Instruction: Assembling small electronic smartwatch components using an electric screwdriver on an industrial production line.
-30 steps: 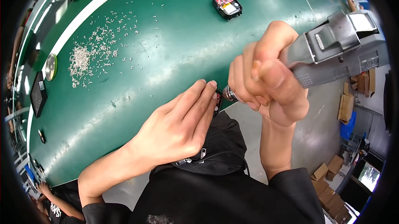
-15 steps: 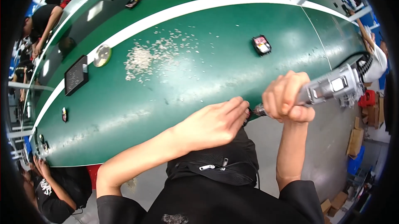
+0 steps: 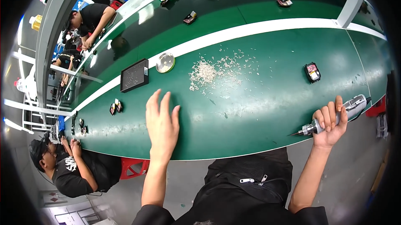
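My left hand (image 3: pixel 161 125) hovers flat over the green conveyor belt (image 3: pixel 267 99), fingers spread, holding nothing. My right hand (image 3: pixel 329 125) grips a grey electric screwdriver (image 3: pixel 334 118) at the belt's near edge, its tip pointing left. A pile of small white screws (image 3: pixel 217 72) lies scattered on the belt beyond both hands. A black tray (image 3: pixel 134 75) and a round metal dish (image 3: pixel 165 63) sit further left, past my left hand.
A small black-and-red part (image 3: pixel 312 72) lies on the belt to the right. Two small dark parts (image 3: pixel 115 106) rest at the left. A seated person (image 3: pixel 71 168) works at lower left; others sit along the far side (image 3: pixel 90 18). A white stripe (image 3: pixel 250 30) divides the belt.
My left hand has let go near the screwdriver tip and swung left, opening over the belt. My right hand with the screwdriver has dropped away to the right edge.
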